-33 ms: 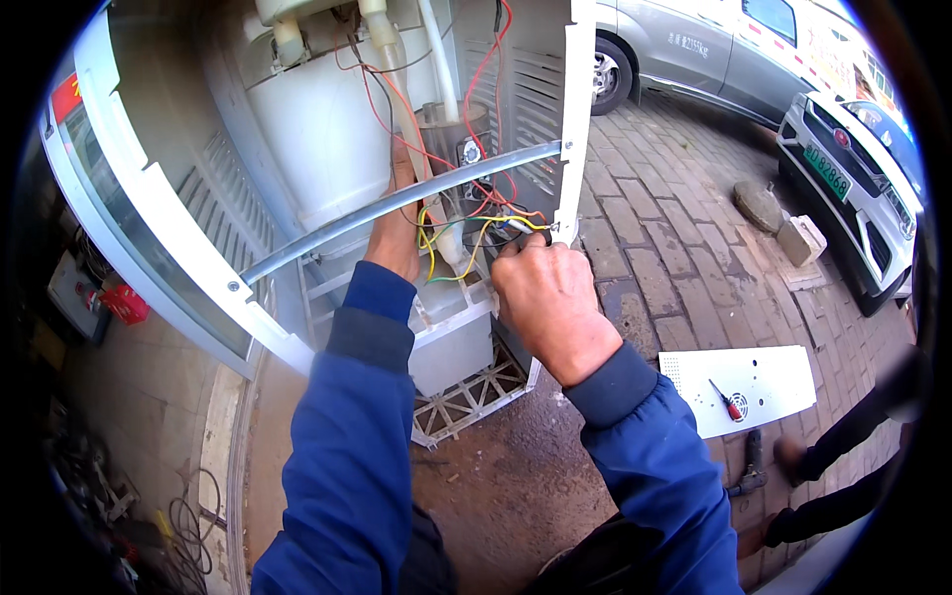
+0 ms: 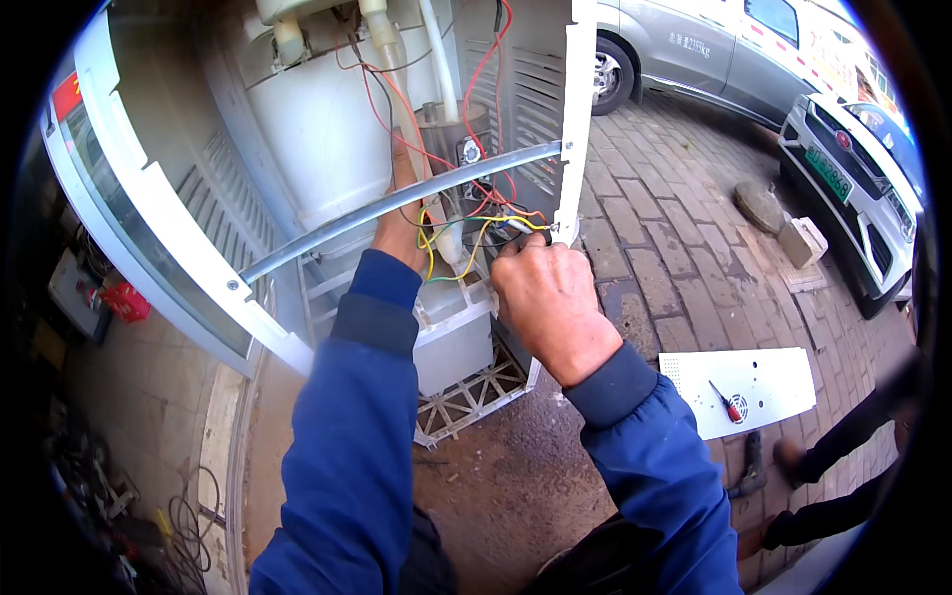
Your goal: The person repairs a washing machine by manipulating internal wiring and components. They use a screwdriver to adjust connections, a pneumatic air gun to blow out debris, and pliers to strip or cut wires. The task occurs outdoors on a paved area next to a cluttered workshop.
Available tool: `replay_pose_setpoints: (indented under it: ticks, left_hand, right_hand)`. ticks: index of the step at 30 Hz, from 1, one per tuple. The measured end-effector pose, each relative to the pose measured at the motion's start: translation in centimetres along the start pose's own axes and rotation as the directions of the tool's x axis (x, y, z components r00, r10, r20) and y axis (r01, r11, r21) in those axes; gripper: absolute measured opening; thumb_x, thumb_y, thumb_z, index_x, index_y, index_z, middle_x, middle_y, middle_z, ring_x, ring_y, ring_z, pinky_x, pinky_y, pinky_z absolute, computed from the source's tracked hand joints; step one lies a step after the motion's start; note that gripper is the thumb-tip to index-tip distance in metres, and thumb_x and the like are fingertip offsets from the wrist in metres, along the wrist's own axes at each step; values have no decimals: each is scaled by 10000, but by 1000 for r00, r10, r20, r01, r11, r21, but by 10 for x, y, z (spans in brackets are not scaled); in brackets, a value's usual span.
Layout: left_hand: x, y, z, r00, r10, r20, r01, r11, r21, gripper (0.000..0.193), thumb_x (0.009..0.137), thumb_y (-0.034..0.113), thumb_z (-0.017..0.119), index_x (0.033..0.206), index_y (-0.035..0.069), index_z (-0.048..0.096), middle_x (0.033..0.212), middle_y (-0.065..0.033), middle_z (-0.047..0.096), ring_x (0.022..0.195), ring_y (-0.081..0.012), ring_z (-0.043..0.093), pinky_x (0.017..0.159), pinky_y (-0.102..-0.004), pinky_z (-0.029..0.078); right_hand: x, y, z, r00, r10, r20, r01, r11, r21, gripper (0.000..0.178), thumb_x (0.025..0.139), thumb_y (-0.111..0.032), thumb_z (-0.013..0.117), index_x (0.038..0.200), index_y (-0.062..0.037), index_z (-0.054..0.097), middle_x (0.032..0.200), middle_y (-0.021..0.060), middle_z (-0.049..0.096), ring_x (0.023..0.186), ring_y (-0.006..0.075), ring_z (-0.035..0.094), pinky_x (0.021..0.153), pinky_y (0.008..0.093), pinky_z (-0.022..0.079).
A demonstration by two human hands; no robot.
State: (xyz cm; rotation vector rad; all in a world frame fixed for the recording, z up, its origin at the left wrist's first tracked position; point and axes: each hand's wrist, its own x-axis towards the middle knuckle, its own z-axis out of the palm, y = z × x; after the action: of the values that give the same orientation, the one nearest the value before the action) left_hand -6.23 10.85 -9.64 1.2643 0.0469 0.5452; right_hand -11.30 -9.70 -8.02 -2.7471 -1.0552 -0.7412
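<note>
An open white cabinet-like appliance (image 2: pixel 579 109) stands before me, with a rounded white tank (image 2: pixel 317 139), a metal cylinder (image 2: pixel 436 127) and pale tubes (image 2: pixel 389 50) inside. My left hand (image 2: pixel 399 236) reaches up behind the metal crossbar (image 2: pixel 397 203), beside the cylinder. Its fingers are mostly hidden by the bar and tubing. My right hand (image 2: pixel 545 297) is closed at the lower right corner post, fingertips next to a bunch of yellow-green wires (image 2: pixel 474 233) and a small dark piece. What it pinches is hidden. Red wires (image 2: pixel 474 109) hang around the cylinder.
On the brick paving at right lies a white perforated panel (image 2: pixel 684 382) with a red-handled screwdriver (image 2: pixel 732 407) on it. Near it lies a dark tool (image 2: pixel 754 466), and a person's legs (image 2: pixel 833 446) stand close by. Two vehicles (image 2: pixel 694 50) and a stone block (image 2: pixel 801 241) are beyond.
My left forearm and wrist have shifted very slightly to the right. My right hand looks unmoved.
</note>
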Motion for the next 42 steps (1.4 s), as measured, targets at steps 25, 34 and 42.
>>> replay_pose_setpoints:
  ticks: [25, 34, 42]
  left_hand:
    - [37, -46, -21, 995, -6, 97, 14, 997, -82, 370, 967, 402, 700, 1145, 79, 683, 1063, -10, 654, 974, -120, 617, 859, -273, 510]
    - [-5, 8, 19, 984, 2, 176, -35, 982, 185, 460, 982, 459, 658, 1206, 58, 678, 1142, -35, 649, 1056, -121, 594, 911, -273, 481]
    - [-1, 9, 18, 984, -16, 179, -20, 979, 201, 495, 976, 472, 659, 1245, 56, 671, 1189, -50, 644, 1103, -127, 581, 955, -272, 455]
  right_hand:
    - [-6, -10, 8, 998, 51, -42, -52, 999, -13, 183, 789, -83, 625, 919, 42, 659, 854, 216, 656, 755, 372, 698, 602, 455, 574]
    - [-23, -6, -6, 998, 58, -40, -57, 998, 25, 206, 791, -84, 638, 970, 11, 674, 858, 179, 620, 783, 358, 677, 587, 441, 565]
    - [-18, -20, 1, 990, -13, -139, 28, 994, 105, 200, 740, -72, 660, 909, 35, 672, 839, 189, 621, 757, 358, 678, 561, 421, 562]
